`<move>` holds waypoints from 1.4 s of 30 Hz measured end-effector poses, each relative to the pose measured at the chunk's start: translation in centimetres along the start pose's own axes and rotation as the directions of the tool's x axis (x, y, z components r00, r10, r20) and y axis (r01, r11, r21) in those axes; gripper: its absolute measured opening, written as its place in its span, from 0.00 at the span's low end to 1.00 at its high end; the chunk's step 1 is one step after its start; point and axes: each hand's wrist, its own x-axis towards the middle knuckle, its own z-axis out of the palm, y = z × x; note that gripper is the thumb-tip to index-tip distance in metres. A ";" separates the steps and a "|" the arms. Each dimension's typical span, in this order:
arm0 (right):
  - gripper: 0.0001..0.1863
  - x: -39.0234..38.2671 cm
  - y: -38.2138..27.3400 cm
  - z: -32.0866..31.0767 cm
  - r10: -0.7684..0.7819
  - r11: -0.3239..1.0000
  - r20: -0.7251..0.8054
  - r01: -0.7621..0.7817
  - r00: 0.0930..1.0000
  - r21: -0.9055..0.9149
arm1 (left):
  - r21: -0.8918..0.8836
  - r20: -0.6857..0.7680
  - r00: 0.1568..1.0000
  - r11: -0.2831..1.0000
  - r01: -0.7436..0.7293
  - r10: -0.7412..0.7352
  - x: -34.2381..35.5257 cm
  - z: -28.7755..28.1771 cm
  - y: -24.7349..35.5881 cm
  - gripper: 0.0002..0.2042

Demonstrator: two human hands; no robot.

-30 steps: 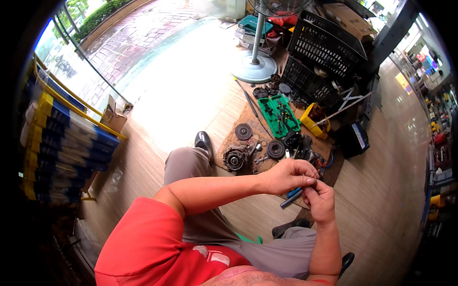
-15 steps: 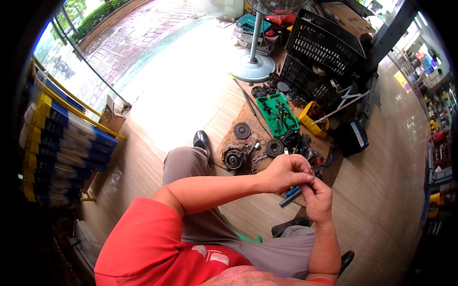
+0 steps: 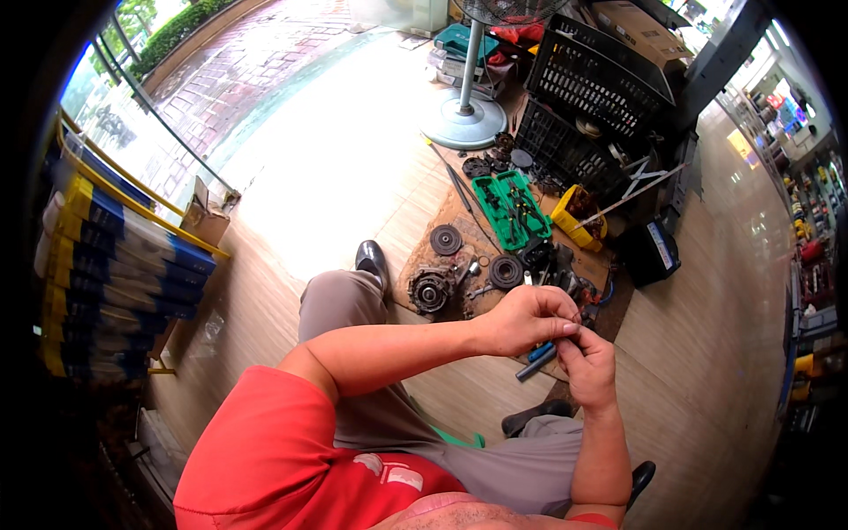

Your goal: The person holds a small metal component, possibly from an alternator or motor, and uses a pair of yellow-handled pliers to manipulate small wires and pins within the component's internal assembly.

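My left hand [image 3: 527, 320] and my right hand [image 3: 590, 373] meet at the fingertips above a parts-strewn mat. Both are closed in a pinch, and whatever sits between the fingers is too small or hidden to name. Just beyond them lie a grooved pulley wheel [image 3: 506, 272], a second dark wheel [image 3: 446, 239] and a round metal housing [image 3: 431, 291] with a ringed centre. A dark grey tube-like piece [image 3: 535, 365] and something blue [image 3: 541, 352] show beneath my hands, partly covered by them.
An open green tool case [image 3: 511, 208] lies farther back, beside a yellow bin [image 3: 576, 221] and a black box-shaped battery [image 3: 649, 253]. Black crates [image 3: 603, 79] and a fan's round base [image 3: 465, 124] stand behind. At left is a yellow rack [image 3: 132, 208] of blue-and-white packages.
The fingertips shift very slightly against each other while both hands stay pinched together. The surroundings slide a little to the left in view.
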 end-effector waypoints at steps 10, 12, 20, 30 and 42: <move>0.07 0.0 -0.4 0.8 -0.098 0.986 -0.039 0.092 0.994 -0.139 | -0.073 -0.103 0.993 0.996 0.056 -0.063 -0.1 0.5 0.5 0.08; 0.07 0.0 -0.4 0.9 -0.117 0.978 -0.043 0.107 0.992 -0.178 | -0.071 -0.100 0.991 0.995 0.076 -0.083 -0.1 0.4 0.3 0.08; 0.06 0.0 0.0 0.1 -0.060 0.993 -0.024 0.057 0.998 -0.100 | 0.003 0.031 0.998 0.999 0.052 -0.052 0.2 0.0 0.4 0.05; 0.04 0.3 -0.6 0.9 -0.353 0.848 -0.044 0.300 0.934 -0.437 | -0.024 -0.067 0.993 0.996 0.091 -0.092 0.0 0.3 0.3 0.05; 0.03 0.3 -0.9 1.2 -0.408 0.793 -0.015 0.346 0.913 -0.501 | 0.012 -0.131 0.987 0.995 0.098 -0.095 -0.2 0.6 0.1 0.07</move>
